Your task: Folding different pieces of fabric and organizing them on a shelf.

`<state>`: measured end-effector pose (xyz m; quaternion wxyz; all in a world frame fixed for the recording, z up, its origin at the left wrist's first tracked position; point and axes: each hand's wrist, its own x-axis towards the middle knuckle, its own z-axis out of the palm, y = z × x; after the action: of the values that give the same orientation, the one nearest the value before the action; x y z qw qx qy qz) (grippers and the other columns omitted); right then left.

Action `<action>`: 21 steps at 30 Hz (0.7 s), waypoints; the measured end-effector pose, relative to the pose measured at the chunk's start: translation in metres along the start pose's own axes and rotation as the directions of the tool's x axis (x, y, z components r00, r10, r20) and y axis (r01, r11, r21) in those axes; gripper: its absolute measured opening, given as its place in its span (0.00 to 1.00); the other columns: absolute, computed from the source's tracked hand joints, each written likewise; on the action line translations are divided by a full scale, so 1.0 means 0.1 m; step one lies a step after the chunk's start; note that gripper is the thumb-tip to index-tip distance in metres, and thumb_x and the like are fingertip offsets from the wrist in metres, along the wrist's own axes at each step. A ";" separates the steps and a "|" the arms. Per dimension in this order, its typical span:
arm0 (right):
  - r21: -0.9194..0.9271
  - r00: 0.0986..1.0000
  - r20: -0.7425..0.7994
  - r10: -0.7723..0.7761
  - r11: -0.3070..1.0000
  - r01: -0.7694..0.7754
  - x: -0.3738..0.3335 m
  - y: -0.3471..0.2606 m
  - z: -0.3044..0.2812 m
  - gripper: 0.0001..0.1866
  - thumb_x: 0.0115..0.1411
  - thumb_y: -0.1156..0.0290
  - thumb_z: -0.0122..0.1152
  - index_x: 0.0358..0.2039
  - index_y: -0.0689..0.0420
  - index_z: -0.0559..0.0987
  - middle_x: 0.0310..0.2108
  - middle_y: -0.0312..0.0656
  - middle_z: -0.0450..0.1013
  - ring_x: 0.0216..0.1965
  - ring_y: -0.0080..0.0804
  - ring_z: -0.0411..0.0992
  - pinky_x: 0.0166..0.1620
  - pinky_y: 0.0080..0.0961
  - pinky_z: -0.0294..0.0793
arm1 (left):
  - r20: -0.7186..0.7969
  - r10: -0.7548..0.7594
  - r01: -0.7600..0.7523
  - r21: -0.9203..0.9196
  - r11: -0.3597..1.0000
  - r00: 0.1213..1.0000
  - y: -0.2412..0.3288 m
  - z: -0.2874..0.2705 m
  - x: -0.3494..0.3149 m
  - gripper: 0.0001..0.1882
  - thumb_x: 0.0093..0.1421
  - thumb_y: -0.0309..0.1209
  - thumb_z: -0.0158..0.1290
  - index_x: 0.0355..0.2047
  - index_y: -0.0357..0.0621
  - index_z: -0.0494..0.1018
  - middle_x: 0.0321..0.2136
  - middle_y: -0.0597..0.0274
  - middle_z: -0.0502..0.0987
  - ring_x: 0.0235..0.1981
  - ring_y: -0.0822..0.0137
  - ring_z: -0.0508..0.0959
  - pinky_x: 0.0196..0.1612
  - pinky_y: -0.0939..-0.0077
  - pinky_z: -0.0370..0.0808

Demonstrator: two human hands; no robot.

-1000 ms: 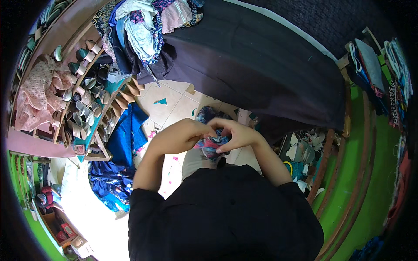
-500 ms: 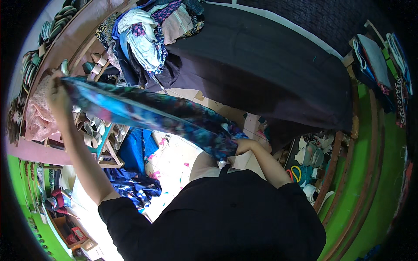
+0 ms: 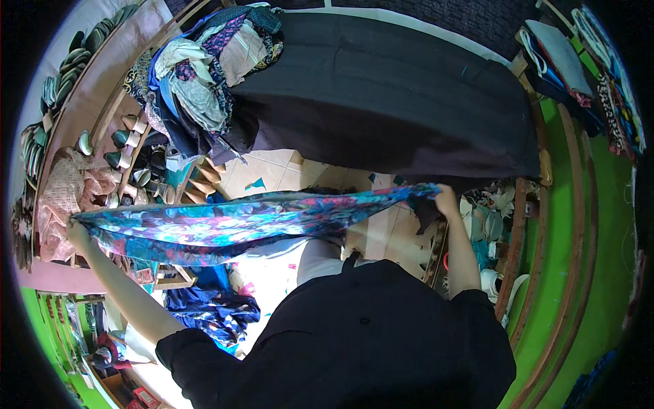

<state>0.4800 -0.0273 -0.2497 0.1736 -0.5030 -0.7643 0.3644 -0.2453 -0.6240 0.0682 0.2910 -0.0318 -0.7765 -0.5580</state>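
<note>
A long piece of blue, purple and pink patterned fabric (image 3: pixel 259 218) hangs stretched between my two hands, in front of my body. My left hand (image 3: pixel 80 232) grips its left end, the arm reaching far out to the left. At the other end, my right hand (image 3: pixel 446 202) pinches the fabric's right corner, with the arm bent less far out. The cloth sags slightly in folds along its middle and lies clear of the table. What the fingertips do at the fabric's edges is partly hidden.
Ahead stands a long table (image 3: pixel 381 75) under a dark cloth, with a heap of mixed fabrics (image 3: pixel 204 75) on its left end. Shoe lasts (image 3: pixel 126 140) fill a rack at left. Blue cloth (image 3: pixel 211 310) lies on the floor, and folded fabrics (image 3: pixel 558 58) sit at far right.
My right hand has swung outward to the right and up, pulling the fabric taut and nearly level. The left hand has come down. The view has shifted slightly.
</note>
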 end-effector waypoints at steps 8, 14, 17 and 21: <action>0.945 0.989 -0.017 0.148 0.325 -0.032 0.16 -1.48 -1.33 0.21 0.61 0.65 0.39 0.55 0.51 0.60 0.27 0.36 0.71 0.22 0.25 0.70 0.23 0.23 0.74 | 0.496 0.279 -0.532 0.495 0.687 0.822 -0.06 0.48 -0.55 0.14 0.59 0.32 0.38 0.42 0.43 0.70 0.35 0.49 0.74 0.35 0.55 0.74 0.38 0.65 0.69; 0.951 0.997 0.059 0.047 0.300 -0.071 0.44 -1.68 -1.95 0.18 0.59 0.64 0.41 0.50 0.52 0.66 0.34 0.42 0.72 0.29 0.34 0.75 0.30 0.27 0.77 | 0.649 0.342 -0.711 0.471 0.522 0.680 -0.05 0.85 -0.90 0.12 0.58 0.31 0.40 0.36 0.40 0.71 0.29 0.46 0.74 0.31 0.48 0.73 0.34 0.59 0.67; 0.934 0.991 -0.135 -0.024 0.330 0.135 0.72 -2.12 -2.33 0.17 0.58 0.64 0.44 0.48 0.50 0.69 0.32 0.36 0.68 0.34 0.34 0.70 0.39 0.37 0.73 | 0.572 0.121 -0.380 0.359 0.853 0.811 -0.19 0.90 -0.23 0.11 0.56 0.28 0.40 0.27 0.35 0.71 0.20 0.55 0.70 0.21 0.65 0.70 0.23 0.69 0.66; 0.681 0.729 -0.673 -0.126 0.280 0.677 0.21 -3.07 -2.91 0.20 0.58 0.64 0.41 0.53 0.49 0.63 0.43 0.39 0.66 0.44 0.37 0.66 0.46 0.40 0.67 | 0.421 0.309 -0.367 0.062 0.928 0.853 0.69 0.59 0.90 0.19 0.60 0.39 0.40 0.41 0.37 0.68 0.32 0.54 0.75 0.30 0.62 0.73 0.35 0.69 0.69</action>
<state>0.4576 0.0327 0.1688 0.6945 -0.1786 -0.4717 0.5131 -0.3182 -0.5704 0.1583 0.2193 -0.2621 -0.8391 -0.4233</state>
